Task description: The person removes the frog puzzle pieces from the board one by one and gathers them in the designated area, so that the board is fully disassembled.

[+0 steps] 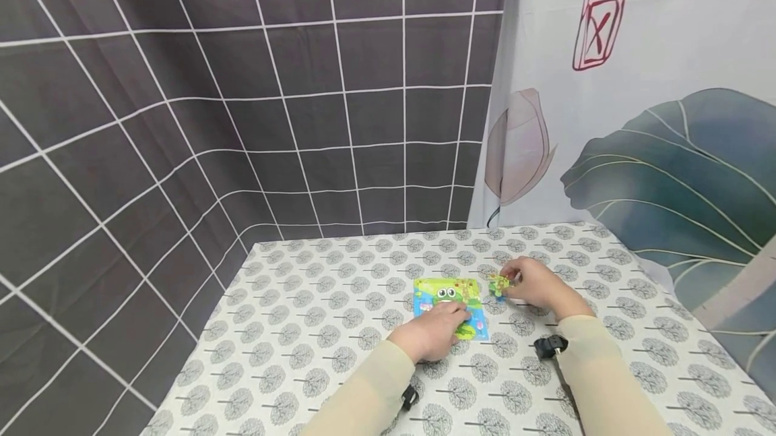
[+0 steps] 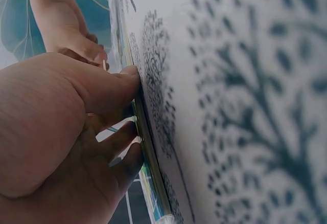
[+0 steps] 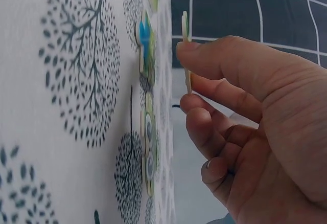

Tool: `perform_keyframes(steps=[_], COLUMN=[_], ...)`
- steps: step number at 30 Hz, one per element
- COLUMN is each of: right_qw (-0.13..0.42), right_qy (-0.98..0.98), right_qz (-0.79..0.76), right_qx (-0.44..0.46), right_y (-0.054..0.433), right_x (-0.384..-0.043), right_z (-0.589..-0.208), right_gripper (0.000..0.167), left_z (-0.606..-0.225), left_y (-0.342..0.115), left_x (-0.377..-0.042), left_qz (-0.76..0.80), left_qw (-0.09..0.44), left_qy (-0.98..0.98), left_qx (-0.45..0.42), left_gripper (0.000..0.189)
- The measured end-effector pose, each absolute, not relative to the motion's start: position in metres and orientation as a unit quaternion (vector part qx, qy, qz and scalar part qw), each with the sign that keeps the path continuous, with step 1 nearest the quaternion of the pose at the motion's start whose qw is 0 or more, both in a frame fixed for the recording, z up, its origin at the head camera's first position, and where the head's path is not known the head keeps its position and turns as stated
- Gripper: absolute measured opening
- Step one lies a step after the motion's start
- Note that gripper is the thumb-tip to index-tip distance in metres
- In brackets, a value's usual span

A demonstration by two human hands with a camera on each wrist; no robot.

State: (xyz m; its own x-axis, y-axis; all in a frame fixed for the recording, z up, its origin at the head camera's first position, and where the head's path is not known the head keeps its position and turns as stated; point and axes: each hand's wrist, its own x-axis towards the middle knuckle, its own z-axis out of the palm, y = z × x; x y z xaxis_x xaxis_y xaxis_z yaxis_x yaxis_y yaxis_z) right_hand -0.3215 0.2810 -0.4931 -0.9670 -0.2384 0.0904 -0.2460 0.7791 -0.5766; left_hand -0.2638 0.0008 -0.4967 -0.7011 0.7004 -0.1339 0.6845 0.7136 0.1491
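A flat, colourful puzzle board (image 1: 427, 286) with a green big-eyed cartoon face lies on the table. My left hand (image 1: 432, 333) rests on its near part, covering some of the picture. In the left wrist view, the thumb and fingertips (image 2: 134, 155) meet the board's thin edge. Right of the board, my right hand (image 1: 536, 282) pinches a thin puzzle piece (image 3: 187, 27) between thumb and fingers, edge-on to the right wrist camera and raised above the cloth. Below it lie loose pieces: one with eyes (image 3: 148, 147) and one in blue and green (image 3: 146, 45).
A white tablecloth (image 1: 291, 335) printed with grey trees covers the table. Behind it hangs a dark curtain (image 1: 376, 119) with white grid lines. On the right is a white curtain (image 1: 545, 32) with leaf and flower prints.
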Motion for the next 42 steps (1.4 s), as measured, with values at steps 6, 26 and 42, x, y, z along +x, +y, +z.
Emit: perform_keyframes(steps=[6,26,42], right_qw=[-0.007,-0.028,-0.035], right_qy=[-0.945,-0.945,-0.953], right_qz=[0.308,0.320,0.297], right_qx=[0.112,0.066,0.047], right_y=[0.293,0.332,0.352], right_x=[-0.320,-0.312,-0.307], right_z=[-0.497,-0.498,-0.497], right_gripper=[0.034,0.045,0.043], left_z=[-0.498,-0.500,-0.498], left_y=[0.001,0.001,0.000], left_x=[-0.264,-0.263,-0.262], left_qz=[0.053,0.060,0.059], left_qw=[0.097,0.097,0.099], left_qy=[0.921,0.920,0.920], left_qx=[0.374,0.376,0.374], left_gripper=[0.060,0.059,0.059])
